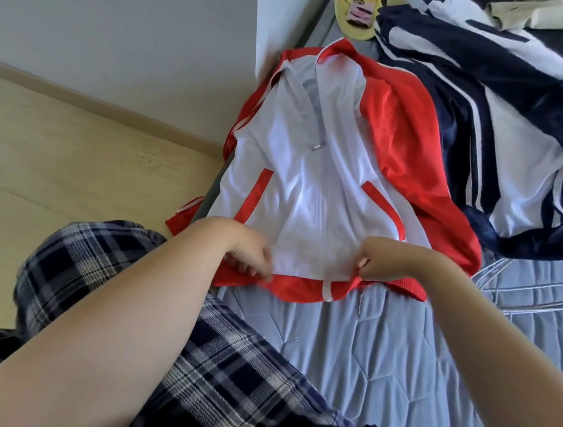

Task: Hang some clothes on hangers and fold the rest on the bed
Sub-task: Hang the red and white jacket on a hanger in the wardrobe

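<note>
Across the bed (396, 362) at mid-frame the red-and-white jacket (310, 181) lies flat, front up; I judge it light, soft and slippery, best taken by its ribbed red hem. My left hand (249, 251) and right hand (382, 261) each pinch that hem with curled fingers.

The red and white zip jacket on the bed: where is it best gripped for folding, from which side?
Pinch the red hem band near both ends, from the near side: the red and white jacket lies flat, front up, hem nearest you.
</note>
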The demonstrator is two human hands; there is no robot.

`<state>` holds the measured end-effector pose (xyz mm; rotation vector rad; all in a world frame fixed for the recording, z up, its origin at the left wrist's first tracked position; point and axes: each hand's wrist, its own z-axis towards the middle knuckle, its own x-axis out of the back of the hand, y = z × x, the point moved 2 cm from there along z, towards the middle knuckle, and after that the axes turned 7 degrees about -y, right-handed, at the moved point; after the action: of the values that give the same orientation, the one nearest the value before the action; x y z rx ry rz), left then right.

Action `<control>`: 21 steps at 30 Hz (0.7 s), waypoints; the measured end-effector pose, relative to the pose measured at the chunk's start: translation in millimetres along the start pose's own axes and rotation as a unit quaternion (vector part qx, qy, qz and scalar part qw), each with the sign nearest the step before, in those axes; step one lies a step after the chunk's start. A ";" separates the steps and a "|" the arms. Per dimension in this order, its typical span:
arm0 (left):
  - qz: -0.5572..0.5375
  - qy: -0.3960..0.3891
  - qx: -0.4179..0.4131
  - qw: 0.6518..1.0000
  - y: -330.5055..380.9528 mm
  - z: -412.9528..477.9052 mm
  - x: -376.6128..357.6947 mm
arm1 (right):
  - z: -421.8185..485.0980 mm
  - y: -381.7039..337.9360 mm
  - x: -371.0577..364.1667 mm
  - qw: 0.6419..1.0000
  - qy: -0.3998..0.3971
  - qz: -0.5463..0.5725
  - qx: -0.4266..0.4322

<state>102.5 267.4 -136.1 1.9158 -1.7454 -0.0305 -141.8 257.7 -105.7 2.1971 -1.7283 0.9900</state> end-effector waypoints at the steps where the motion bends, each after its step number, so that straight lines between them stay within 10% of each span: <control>1: -0.055 0.017 -0.005 0.998 4.4 1.7 -3.1 | -4.8 4.8 4.5 0.997 -0.015 0.071 0.013; 3: -0.060 0.171 -0.047 0.982 16.5 8.7 -0.1 | 2.1 13.2 9.3 0.975 0.116 0.190 0.026; 6: 0.065 0.362 -0.118 0.923 43.3 19.3 0.5 | 34.8 18.8 -8.6 0.953 0.295 0.006 -0.075; 8: 0.139 0.339 -0.112 0.924 55.8 35.5 -9.0 | 50.3 19.5 -33.9 0.964 0.239 -0.076 -0.087; 11: 0.203 0.276 -0.046 0.938 65.1 58.1 -28.0 | 50.1 28.9 -46.3 0.941 0.324 0.095 -0.025; 16: 0.167 0.323 -0.097 0.926 89.7 63.3 -26.8 | 14.9 64.4 -24.7 0.741 0.586 0.308 -0.113; 21: 0.133 0.258 -0.168 0.942 135.1 69.0 -31.6 | -5.3 118.0 -40.8 0.590 0.586 0.463 -0.307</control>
<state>-51.7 269.4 -151.3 1.2849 -1.5028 0.2360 -256.2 256.4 -156.1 -0.1356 -1.8050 1.2051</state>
